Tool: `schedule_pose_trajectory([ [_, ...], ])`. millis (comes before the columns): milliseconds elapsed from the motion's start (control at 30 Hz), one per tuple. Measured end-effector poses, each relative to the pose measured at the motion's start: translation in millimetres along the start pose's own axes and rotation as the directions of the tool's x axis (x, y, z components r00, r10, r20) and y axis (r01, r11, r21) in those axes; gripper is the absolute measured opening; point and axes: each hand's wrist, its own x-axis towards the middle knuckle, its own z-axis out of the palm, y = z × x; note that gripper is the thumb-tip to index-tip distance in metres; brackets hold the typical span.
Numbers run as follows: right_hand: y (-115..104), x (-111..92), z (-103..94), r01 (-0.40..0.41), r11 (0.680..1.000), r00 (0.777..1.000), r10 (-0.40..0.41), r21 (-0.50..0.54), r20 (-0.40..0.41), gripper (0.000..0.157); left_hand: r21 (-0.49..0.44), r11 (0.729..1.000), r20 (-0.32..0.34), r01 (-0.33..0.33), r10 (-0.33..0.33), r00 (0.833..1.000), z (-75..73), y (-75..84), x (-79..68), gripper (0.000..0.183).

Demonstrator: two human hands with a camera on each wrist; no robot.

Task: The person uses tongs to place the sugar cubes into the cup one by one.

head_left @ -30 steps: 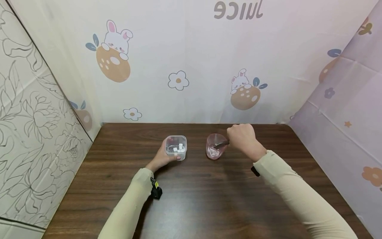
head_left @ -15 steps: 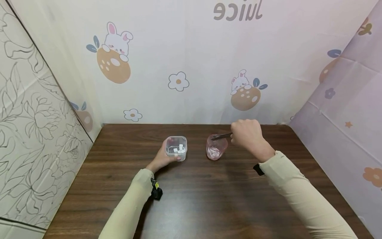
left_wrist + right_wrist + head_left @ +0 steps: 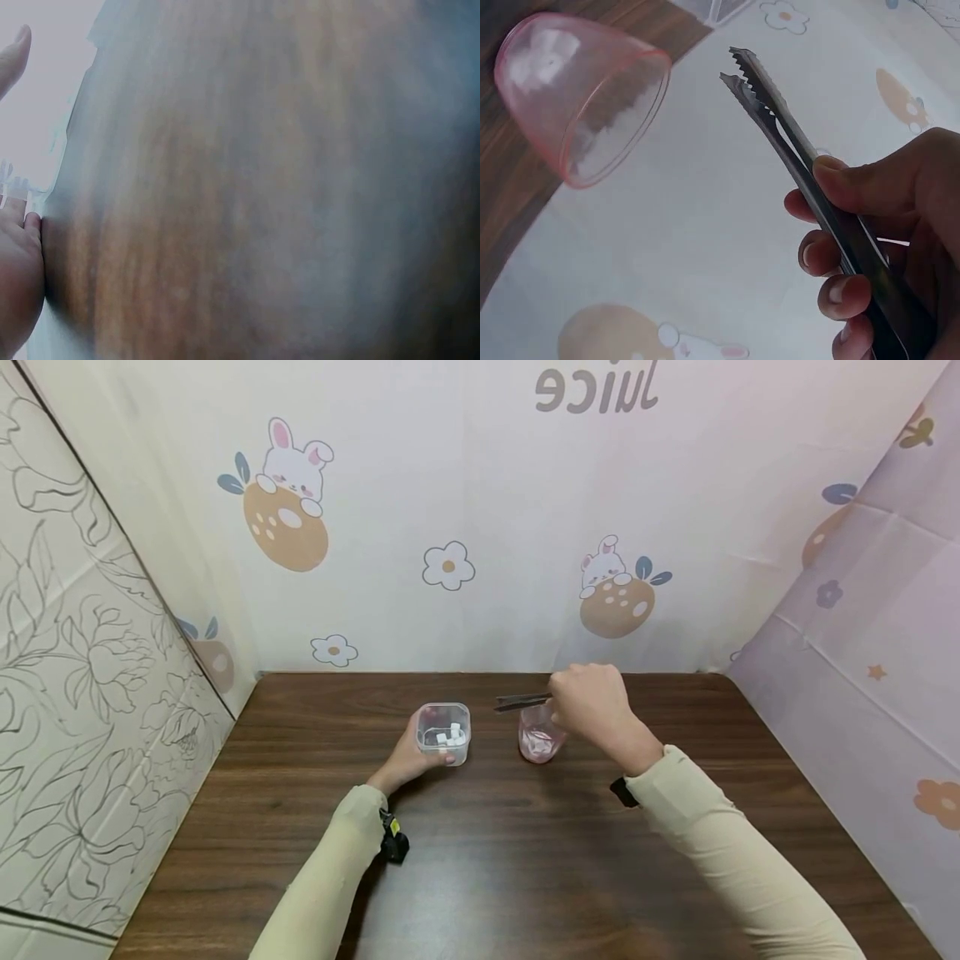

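My left hand (image 3: 408,755) grips a small clear plastic container (image 3: 461,753) standing on the table, with several white cubes (image 3: 455,730) inside. To its right is a translucent pink cup (image 3: 538,747) with whitish pieces at its bottom. Held in my right hand (image 3: 594,703), a pair of serrated metal tongs (image 3: 517,701) points left above the cup's far rim. In the right wrist view, the tips of the tongs (image 3: 799,174) are slightly apart with nothing between them. Only part of my left hand (image 3: 19,281) and a washed-out patch of the container appear in the left wrist view.
Both vessels stand on a dark wooden table (image 3: 510,860), near its back edge. Behind it hangs a pale cloth (image 3: 465,485) printed with rabbits and flowers. A patterned panel (image 3: 90,677) borders the left side, and more cloth (image 3: 862,652) the right.
The tongs have risen out of the pink cup, and my right hand has then swung left, bringing the tips past the cup toward the container. My left hand and the container stay in place.
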Motion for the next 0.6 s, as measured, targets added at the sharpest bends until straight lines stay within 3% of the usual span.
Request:
schedule_pose_trajectory([
  [200, -10.6, 6.0, 6.6, 0.024, 0.999, 0.999, -0.024, 0.023, -0.022, 0.038, 0.009, 1.0, 0.038, 0.007, -0.007, 0.999, -2.9, 26.8, -7.9, 0.097],
  [400, -20.6, 12.4, 17.5, 0.05, 0.998, 0.998, -0.049, 0.042, -0.025, 0.021, 0.007, 1.0, 0.031, -0.004, 0.004, 1.0, -2.7, 29.6, -9.4, 0.096],
  [600, -32.5, 17.4, 28.6, 0.065, 0.996, 0.998, -0.064, 0.068, -0.016, 0.016, 0.002, 1.0, 0.032, -0.007, 0.007, 0.999, -2.2, 28.9, -9.6, 0.096],
])
